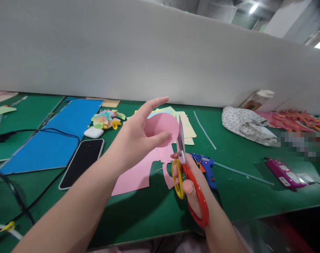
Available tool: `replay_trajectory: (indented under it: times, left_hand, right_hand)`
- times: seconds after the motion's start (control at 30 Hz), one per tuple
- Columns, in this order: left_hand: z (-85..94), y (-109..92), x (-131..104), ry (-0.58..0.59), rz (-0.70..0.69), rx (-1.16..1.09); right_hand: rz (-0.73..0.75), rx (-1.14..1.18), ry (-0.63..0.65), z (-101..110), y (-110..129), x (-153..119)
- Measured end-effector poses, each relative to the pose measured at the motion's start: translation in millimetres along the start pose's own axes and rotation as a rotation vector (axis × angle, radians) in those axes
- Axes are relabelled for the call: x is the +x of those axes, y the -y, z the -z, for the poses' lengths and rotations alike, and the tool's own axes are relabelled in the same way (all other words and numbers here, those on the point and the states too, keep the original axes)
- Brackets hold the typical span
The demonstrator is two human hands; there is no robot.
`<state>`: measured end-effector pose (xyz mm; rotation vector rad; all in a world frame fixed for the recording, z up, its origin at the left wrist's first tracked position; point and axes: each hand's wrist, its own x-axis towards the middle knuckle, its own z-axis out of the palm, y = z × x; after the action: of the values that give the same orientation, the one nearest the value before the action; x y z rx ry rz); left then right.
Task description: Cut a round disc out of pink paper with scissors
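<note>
"What's in front of you over there?"

"A green tabletop [241, 191], with a notched pink sheet [136, 175] lying on it below my hands."

"And the hands?"

"My left hand [139, 137] has its thumb pressed on the near face of the paper and its index finger raised free; the other fingers are hidden behind. My right hand [199, 177] is curled through the handles of the red-and-yellow scissors [186, 172], points up, blades slightly parted."

"Where's the piece itself?"

"The pink paper disc [160, 123] is up in the left grip, above the sheet, its right edge right at the blades. I can't tell whether the rim sits between them. A curved pink offcut [168, 177] lies beneath."

"How would you trim that rim well?"

"I'd hold the scissors steady and turn the paper into them, cutting deep in the blades with short bites, since full snips would probably leave corners. I'd also keep that thumb back from the edge, and regrip often so the disc doesn't flop."
</note>
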<state>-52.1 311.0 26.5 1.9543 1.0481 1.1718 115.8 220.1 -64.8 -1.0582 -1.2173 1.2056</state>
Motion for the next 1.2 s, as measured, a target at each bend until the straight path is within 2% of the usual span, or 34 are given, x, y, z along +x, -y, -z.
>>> replay_trajectory:
  times: [0.13,0.37,0.9,1.2]
  left_hand:
    - [0.5,0,0,0.007,0.015,0.004]
    - [2.1,2,0,0.018,0.021,0.005]
    - [4.3,3,2,-0.051,0.026,0.069]
    - [5.4,3,2,-0.014,0.052,0.022]
  right_hand:
    - [-0.007,-0.018,0.025,3,-6,2]
    - [-0.044,-0.007,-0.002,0,4,0]
    - [-0.056,-0.032,0.024,0,9,-1]
    - [-0.050,-0.004,0.034,3,-5,2]
